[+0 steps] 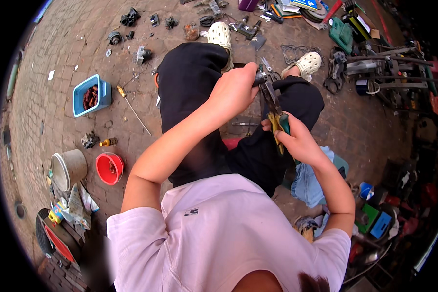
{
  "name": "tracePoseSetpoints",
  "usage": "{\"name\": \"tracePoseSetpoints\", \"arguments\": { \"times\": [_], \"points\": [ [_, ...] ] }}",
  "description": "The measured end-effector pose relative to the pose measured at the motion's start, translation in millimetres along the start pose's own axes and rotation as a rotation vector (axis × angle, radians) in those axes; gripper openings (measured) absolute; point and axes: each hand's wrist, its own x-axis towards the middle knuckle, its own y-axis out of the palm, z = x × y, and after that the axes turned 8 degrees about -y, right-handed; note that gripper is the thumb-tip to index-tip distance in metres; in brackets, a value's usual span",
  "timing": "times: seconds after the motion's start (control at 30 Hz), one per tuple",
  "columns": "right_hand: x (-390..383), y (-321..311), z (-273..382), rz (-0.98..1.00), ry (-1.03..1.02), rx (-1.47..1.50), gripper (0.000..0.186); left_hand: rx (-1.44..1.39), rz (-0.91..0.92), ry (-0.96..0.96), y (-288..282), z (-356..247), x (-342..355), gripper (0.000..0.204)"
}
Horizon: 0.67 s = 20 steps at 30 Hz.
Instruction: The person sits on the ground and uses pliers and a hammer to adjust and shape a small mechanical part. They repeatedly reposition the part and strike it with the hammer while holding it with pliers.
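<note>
Over my knees, my left hand (236, 90) is closed round a dark metal part (261, 77), most of it hidden by the fingers. My right hand (299, 138) grips the pliers (279, 121) by their yellow and green handles. The jaws of the pliers point up and away from me and reach the dark part beside my left fingers; whether they bite on it I cannot tell. Thin bright metal pieces (266, 64) stick out just beyond the part.
Left on the brick paving are a blue basin (96, 103) of rusty parts, a long screwdriver (131, 109), a red bucket (113, 181) and a grey bucket (82, 165). Metal parts (142, 55) lie ahead. A green case (340, 35) and piled tools (374, 65) crowd the right.
</note>
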Motion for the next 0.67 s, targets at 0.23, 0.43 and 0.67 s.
{"name": "tracePoseSetpoints", "arguments": {
  "times": [0.23, 0.43, 0.67],
  "points": [
    [0.9, -1.2, -1.2, -0.089, -0.080, -0.111, 0.026, 0.033, 0.051, -0.025, -2.3, 2.8, 0.3, 0.023],
    [1.4, -0.5, 0.7, -0.122, -0.130, -0.166, 0.025, -0.023, 0.015, -0.022, 1.6, 2.6, 0.5, 0.023],
    [-0.5, 0.5, 1.5, -0.073, -0.084, -0.162, 0.032, -0.028, 0.038, -0.060, -0.9, -0.6, 1.4, 0.022]
  ]
}}
